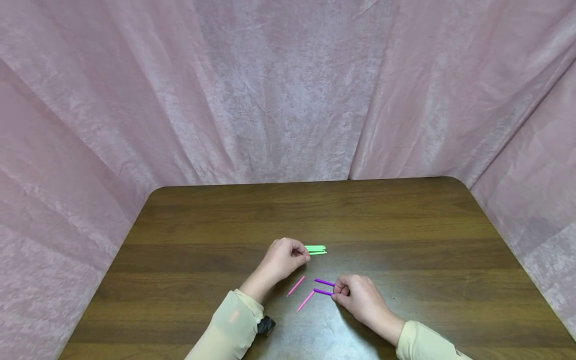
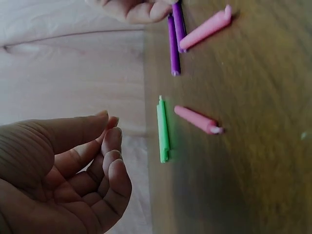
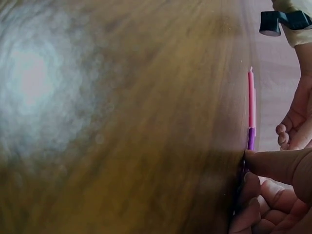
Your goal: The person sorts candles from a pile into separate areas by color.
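Note:
My left hand (image 1: 282, 259) is at the left end of a group of green candles (image 1: 317, 248) in the head view. Its loosely bent fingers hold nothing in the left wrist view, where the green candles (image 2: 163, 132) lie beyond the fingertips. With thumb and curled fingers, my right hand (image 1: 362, 299) grips the right ends of two purple candles (image 1: 323, 291), which lie side by side with a gap between them. One pink candle (image 1: 305, 302) meets the left tip of the nearer purple candle; another pink candle (image 1: 295, 286) lies slanted farther left.
Everything lies on a brown wooden table (image 1: 202, 220) with rounded far corners. Pink curtains (image 1: 288, 100) hang behind it and along both sides. A black device (image 1: 266, 325) is strapped at the left wrist, beside the pale sleeve (image 1: 236, 320).

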The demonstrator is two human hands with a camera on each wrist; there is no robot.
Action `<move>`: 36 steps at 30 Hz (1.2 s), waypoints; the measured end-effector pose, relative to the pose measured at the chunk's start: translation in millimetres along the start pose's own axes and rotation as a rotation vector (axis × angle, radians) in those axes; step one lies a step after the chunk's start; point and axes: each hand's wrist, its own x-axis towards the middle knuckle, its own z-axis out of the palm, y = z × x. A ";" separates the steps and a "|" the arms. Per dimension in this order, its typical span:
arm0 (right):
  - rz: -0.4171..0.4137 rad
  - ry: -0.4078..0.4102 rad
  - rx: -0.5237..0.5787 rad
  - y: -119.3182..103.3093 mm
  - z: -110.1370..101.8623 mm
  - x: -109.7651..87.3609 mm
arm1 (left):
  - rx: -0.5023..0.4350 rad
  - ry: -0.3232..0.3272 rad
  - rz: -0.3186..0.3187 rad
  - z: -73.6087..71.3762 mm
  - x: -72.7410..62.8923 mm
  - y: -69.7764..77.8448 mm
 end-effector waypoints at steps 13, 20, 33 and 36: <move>0.061 -0.016 0.135 6.8 -6.1 -1.5 | -0.037 0.009 -0.002 -0.7 -15.9 1.0; 0.081 0.004 0.179 12.9 -12.6 -2.7 | -0.050 0.001 0.002 -0.7 -24.4 3.6; 0.168 -0.009 0.303 20.7 -22.7 -1.7 | -0.085 -0.024 -0.009 4.3 -33.6 8.1; 0.188 -0.014 0.321 24.3 -25.1 0.4 | -0.082 -0.024 -0.007 5.2 -34.9 8.8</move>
